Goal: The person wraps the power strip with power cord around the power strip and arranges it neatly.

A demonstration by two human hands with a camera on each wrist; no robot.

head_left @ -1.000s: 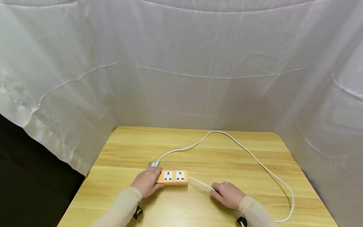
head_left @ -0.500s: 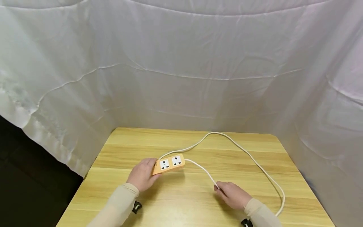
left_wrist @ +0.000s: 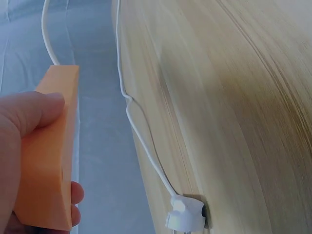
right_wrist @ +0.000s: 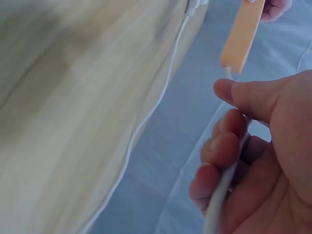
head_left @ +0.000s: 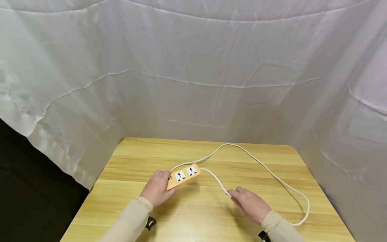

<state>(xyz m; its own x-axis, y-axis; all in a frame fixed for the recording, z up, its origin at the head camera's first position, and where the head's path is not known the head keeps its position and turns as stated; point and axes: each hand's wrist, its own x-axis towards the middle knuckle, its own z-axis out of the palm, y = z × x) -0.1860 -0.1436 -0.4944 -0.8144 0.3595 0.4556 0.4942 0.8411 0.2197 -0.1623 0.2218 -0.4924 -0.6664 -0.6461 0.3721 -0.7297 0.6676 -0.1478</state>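
Note:
An orange power strip (head_left: 183, 176) with white socket faces is held up off the table, tilted, its right end higher in the head view. My left hand (head_left: 158, 188) grips its left end, the thumb along one side and fingertips around the other in the left wrist view. From the strip's right end a white cord (head_left: 216, 178) runs to my right hand (head_left: 250, 204). In the right wrist view the curled fingers (right_wrist: 222, 151) hold that cord across the palm. The white plug (left_wrist: 186, 213) lies on the table in the left wrist view; my left hand hides it in the head view.
The rest of the cord loops across the wooden table (head_left: 136, 151), near its back edge and down the right side. Pale curtains (head_left: 211, 74) hang behind and at both sides. A dark area (head_left: 36, 188) lies beyond the table's left.
My left hand has lifted the power strip off the table and tilted it. My right hand has shifted slightly right and away from me with the cord; the loop at right has moved.

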